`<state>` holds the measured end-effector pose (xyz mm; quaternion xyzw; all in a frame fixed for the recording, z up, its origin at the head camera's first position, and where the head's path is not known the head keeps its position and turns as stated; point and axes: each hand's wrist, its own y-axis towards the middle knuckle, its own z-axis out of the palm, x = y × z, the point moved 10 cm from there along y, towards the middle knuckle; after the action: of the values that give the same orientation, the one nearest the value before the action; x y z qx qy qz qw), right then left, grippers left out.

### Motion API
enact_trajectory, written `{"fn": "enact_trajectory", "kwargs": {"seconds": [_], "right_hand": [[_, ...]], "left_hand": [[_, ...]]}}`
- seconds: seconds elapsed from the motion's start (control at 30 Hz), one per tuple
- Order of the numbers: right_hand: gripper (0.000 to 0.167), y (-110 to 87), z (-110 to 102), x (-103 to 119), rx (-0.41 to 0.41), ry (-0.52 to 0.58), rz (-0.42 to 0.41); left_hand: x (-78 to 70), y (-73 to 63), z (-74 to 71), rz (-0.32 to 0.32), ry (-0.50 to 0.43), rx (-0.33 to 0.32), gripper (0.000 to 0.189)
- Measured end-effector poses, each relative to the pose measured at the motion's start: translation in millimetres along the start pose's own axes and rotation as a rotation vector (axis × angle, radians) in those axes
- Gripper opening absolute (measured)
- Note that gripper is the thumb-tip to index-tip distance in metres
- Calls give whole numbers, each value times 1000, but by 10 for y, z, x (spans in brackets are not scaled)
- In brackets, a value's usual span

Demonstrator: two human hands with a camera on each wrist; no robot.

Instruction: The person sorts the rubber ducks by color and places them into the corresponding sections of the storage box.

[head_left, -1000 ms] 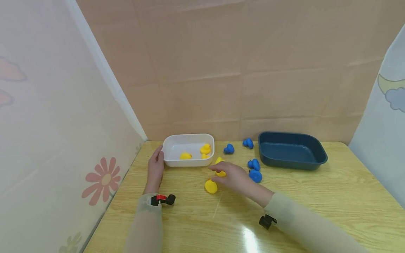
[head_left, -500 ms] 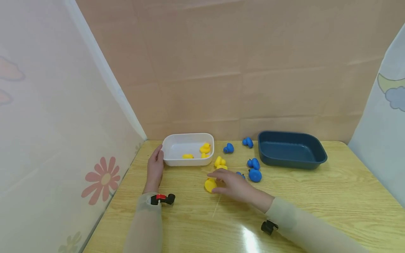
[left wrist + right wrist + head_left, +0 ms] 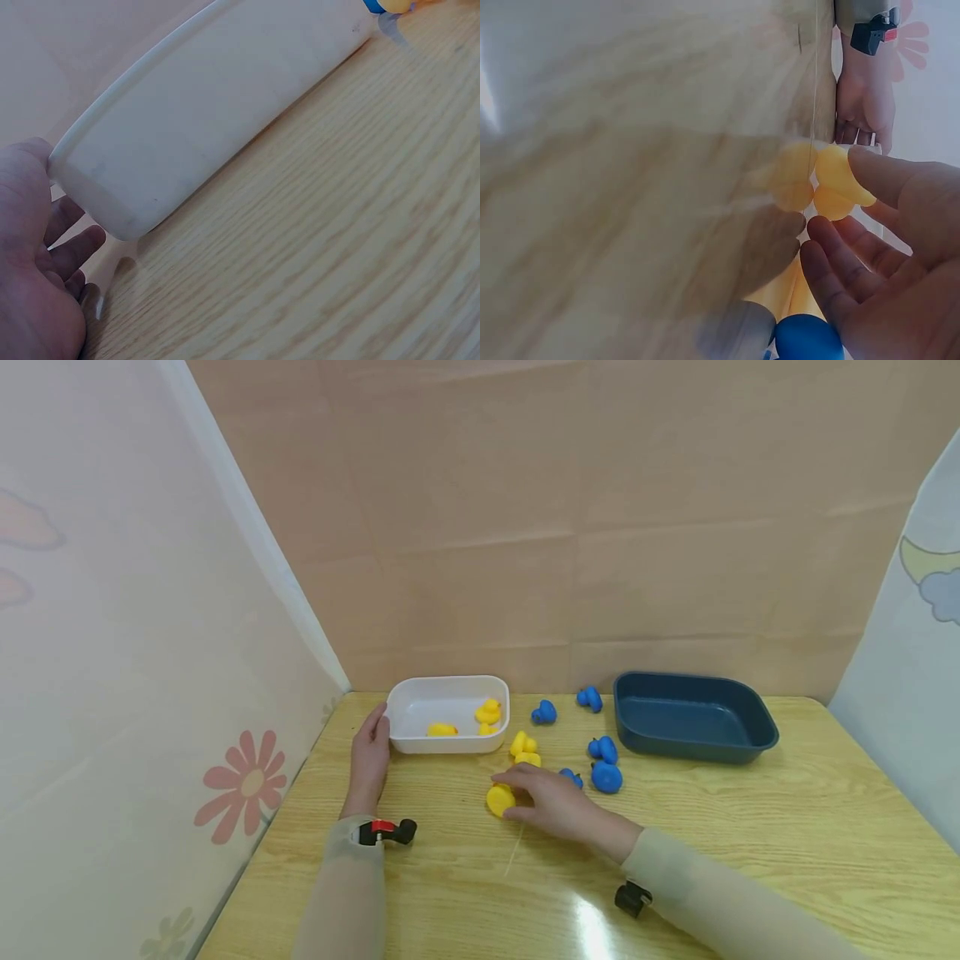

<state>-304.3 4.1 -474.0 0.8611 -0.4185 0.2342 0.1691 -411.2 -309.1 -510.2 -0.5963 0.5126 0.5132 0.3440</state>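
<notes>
My left hand [image 3: 370, 754] rests against the left end of a white plastic tub [image 3: 447, 745], relaxed fingers along its outside, thumb at the rim in the left wrist view. Three yellow rubber ducks lie in the tub, one of them a duck [image 3: 442, 729] near the front wall. My right hand [image 3: 558, 804] pinches another yellow duck [image 3: 500, 801] over the tabletop, its flat base facing me. In the right wrist view, the thumb lies on that duck [image 3: 838, 182] and the index finger is partly hidden behind it.
Two yellow ducks, including one duck [image 3: 522, 743], sit just beyond the right hand. Several blue ducks, such as a duck [image 3: 607, 777], are scattered to its right. A dark blue tub [image 3: 693, 747] stands at the back right. Fabric walls [image 3: 480, 527] enclose the table.
The right hand has moved slightly toward me, from beside the two yellow ducks to the nearest one, and its thumb and finger have closed around it. The left hand stays at the tub.
</notes>
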Motion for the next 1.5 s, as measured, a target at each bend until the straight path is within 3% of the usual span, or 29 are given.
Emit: {"fn": "enact_trajectory", "kwargs": {"seconds": [0.4, 0.63, 1.13, 1.5], "right_hand": [[44, 35, 2, -4, -1, 8, 14], [37, 31, -4, 33, -22, 15, -28], [39, 10, -8, 33, -33, 42, -34], [39, 37, -167, 23, -142, 51, -23]], "left_hand": [[-7, 1, 7, 2, 19, 1, 52], [8, 9, -7, -5, 14, -2, 52], [13, 11, 0, -1, -14, -3, 51], [15, 19, 10, -15, -15, 3, 52]]}}
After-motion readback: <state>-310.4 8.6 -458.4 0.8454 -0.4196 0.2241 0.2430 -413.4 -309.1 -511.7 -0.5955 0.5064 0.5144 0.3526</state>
